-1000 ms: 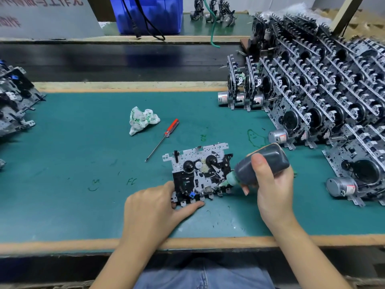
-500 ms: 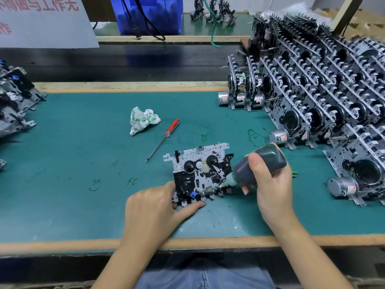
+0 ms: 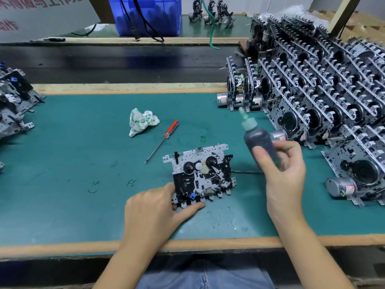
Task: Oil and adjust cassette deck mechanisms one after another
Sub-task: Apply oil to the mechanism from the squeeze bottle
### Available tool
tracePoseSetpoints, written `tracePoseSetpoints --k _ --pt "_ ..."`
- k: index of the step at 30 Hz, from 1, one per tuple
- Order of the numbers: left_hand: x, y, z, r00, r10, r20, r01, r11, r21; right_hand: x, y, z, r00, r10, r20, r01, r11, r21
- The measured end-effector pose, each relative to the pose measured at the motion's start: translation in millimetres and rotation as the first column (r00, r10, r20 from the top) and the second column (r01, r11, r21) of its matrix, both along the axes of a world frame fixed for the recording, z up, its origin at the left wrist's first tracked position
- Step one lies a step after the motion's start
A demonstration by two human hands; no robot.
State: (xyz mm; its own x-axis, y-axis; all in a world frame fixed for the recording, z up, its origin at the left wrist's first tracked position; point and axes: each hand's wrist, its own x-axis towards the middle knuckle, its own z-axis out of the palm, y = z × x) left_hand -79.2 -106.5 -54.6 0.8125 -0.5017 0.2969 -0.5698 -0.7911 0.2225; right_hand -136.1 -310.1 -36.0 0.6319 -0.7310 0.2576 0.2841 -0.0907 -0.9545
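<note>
Cassette mechanism [image 3: 201,175] lies flat on the green mat [image 3: 68,167], near the front edge of the bench and directly before the person, its gears and reels facing up so the points that need oil are open to view. The left hand [image 3: 155,213] pins it at the near-left corner: the thumb runs along the row of tabs on the front edge and the fingers curl onto the black part at the left side, a hold that looks meant to keep the light frame from sliding.

The right hand [image 3: 284,174] holds the oil bottle [image 3: 260,140] off to the right of the mechanism and clear of it, thumb pressed across the dark body with the fingers wrapped behind. The bottle stands nearly upright with its green nozzle pointing up and away (a sensible way to keep oil from dripping onto the mat or the parts), so no oil is going on just now. Whether it is being set aside or only turned in the hand cannot be judged.

A red-handled screwdriver [image 3: 164,138] lies on the mat just behind the mechanism, within easy reach, probably for the adjusting step. A crumpled rag [image 3: 142,120] sits beside it, likely for wiping. Rows of mechanisms [image 3: 325,84] stand on edge at the right, and a smaller heap [image 3: 14,105] lies at the left; which lot is finished cannot be told.
</note>
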Motion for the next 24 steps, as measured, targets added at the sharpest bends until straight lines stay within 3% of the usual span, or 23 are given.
tracePoseSetpoints --k 5,11,13,15,17,19,22,24 --pt "0 -1 2 1.000 -0.010 -0.007 0.010 1.000 -0.008 15 -15 -2 0.969 0.014 -0.247 -0.090 0.950 -0.300" --pt "-1 0 4 1.000 -0.020 -0.019 0.020 1.000 -0.014 27 -27 -1 0.844 0.046 -0.535 -0.248 0.917 -0.313" --pt "-1 0 5 0.999 -0.019 -0.032 0.019 1.000 -0.009 19 -24 2 0.886 -0.065 -0.459 -0.138 0.909 -0.394" --pt "-1 0 6 0.999 -0.021 -0.030 0.020 1.000 -0.024 4 -21 4 0.943 -0.177 -0.283 0.011 0.865 -0.502" --pt "-1 1 7 1.000 -0.026 -0.017 0.024 0.997 -0.071 -10 -18 4 0.960 -0.165 -0.228 0.002 0.816 -0.578" --pt "-2 2 8 1.000 -0.022 -0.008 0.021 0.992 -0.121 -23 -15 1 0.922 -0.124 -0.368 -0.185 0.693 -0.696" --pt "-1 3 13 0.999 0.005 -0.054 -0.014 0.984 -0.177 -29 -10 -7 0.835 -0.102 -0.541 -0.469 0.384 -0.795" --pt "2 4 20 0.994 0.008 -0.105 -0.032 0.974 -0.226 -25 -7 -8 0.822 -0.044 -0.568 -0.528 0.314 -0.789"
